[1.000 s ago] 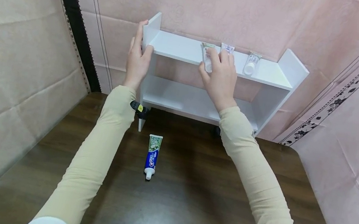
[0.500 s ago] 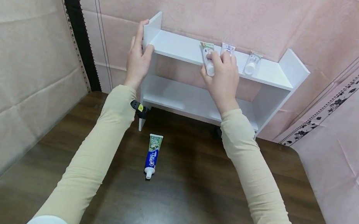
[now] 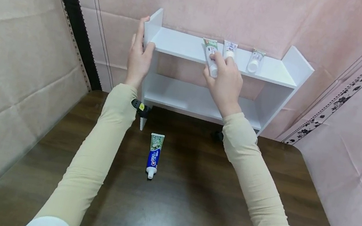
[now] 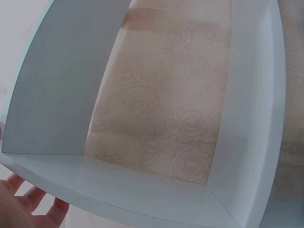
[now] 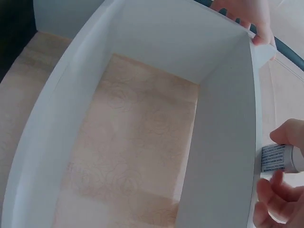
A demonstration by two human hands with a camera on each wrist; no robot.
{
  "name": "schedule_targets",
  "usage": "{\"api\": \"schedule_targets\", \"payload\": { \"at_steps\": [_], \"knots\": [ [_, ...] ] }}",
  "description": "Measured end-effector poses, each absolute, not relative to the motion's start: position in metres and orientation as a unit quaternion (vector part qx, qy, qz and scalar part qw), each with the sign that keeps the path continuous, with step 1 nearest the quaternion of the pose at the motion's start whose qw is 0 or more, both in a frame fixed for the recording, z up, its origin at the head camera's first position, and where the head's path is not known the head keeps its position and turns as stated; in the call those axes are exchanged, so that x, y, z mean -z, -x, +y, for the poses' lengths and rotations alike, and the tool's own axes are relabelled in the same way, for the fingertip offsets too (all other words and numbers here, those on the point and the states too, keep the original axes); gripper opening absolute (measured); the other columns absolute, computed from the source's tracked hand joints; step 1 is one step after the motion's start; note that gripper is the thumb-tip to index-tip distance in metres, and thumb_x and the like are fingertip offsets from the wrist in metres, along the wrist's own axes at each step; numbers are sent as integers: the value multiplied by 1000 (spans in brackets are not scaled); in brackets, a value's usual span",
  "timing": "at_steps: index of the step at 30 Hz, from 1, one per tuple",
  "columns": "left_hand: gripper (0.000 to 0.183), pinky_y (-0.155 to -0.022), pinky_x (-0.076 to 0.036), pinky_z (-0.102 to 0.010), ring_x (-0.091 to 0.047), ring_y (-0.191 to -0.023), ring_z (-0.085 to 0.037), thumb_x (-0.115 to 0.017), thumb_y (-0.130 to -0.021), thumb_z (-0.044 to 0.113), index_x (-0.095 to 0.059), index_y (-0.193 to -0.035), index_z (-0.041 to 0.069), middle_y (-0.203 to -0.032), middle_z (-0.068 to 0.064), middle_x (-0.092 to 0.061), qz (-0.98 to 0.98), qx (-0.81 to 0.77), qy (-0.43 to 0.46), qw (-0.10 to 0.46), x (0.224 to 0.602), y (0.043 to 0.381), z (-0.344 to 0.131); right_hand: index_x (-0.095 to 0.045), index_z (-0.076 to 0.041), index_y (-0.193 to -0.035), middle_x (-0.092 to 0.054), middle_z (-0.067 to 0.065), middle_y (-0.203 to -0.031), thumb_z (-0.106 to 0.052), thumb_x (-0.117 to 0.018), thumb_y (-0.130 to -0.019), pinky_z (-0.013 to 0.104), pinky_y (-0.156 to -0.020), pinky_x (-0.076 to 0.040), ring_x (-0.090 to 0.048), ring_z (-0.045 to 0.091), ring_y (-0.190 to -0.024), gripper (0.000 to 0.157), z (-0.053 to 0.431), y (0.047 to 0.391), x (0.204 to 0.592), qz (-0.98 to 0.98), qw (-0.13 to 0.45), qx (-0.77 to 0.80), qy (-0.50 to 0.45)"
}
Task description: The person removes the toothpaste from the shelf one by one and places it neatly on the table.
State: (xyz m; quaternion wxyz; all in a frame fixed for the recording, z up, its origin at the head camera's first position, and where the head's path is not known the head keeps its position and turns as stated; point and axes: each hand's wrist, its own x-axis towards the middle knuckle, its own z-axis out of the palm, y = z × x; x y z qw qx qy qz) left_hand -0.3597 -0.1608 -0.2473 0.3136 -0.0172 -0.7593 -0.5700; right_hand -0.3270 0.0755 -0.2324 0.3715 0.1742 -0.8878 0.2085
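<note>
A white two-tier shelf (image 3: 181, 44) stands at the back of the table. My left hand (image 3: 139, 57) grips its left side panel, thumb at the front and fingers around the outside. My right hand (image 3: 225, 82) pinches a white tube with a green end (image 3: 210, 48) near its cap, at the top board's front edge. In the right wrist view, thumb and fingers lie on either side of this tube's cap end (image 5: 276, 158). Just behind the right fingers lies a second white tube with purplish print (image 3: 229, 48). Further right on the board lies a third white tube (image 3: 255, 61).
A blue and green Crest toothpaste tube (image 3: 154, 156) lies on the brown wooden table (image 3: 173, 206), cap toward me. The lower shelf board (image 3: 183, 95) sits beneath the top one. Pink patterned cloth (image 3: 226, 5) hangs behind the shelf.
The right hand has shifted slightly right and toward me, and the cap of the green-ended tube has swung the same way. The left hand keeps its grip on the panel.
</note>
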Motion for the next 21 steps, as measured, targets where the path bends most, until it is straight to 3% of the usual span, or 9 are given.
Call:
{"api": "schedule_targets", "payload": {
  "at_steps": [6, 21],
  "knots": [
    [62, -80, -39, -28, -45, -102, -12, -41, -93, 19, -30, -142, 56, -135, -3, -45, -758, 572, 14, 312, 246, 359, -162, -61, -12, -121, -70, 11, -116, -26, -58, -92, 45, -67, -47, -64, 30, -85, 32, 75, 321, 235, -882, 354, -253, -181],
    [62, -81, -40, -28, -45, -104, -11, -41, -94, 18, -29, -144, 53, -137, -3, -44, -756, 572, 13, 319, 248, 363, -161, -62, -5, -117, -71, 17, -108, -16, -60, -90, 41, -57, -48, -61, 31, -68, 29, 77, 301, 273, -812, 429, -334, -212]
  ]
}}
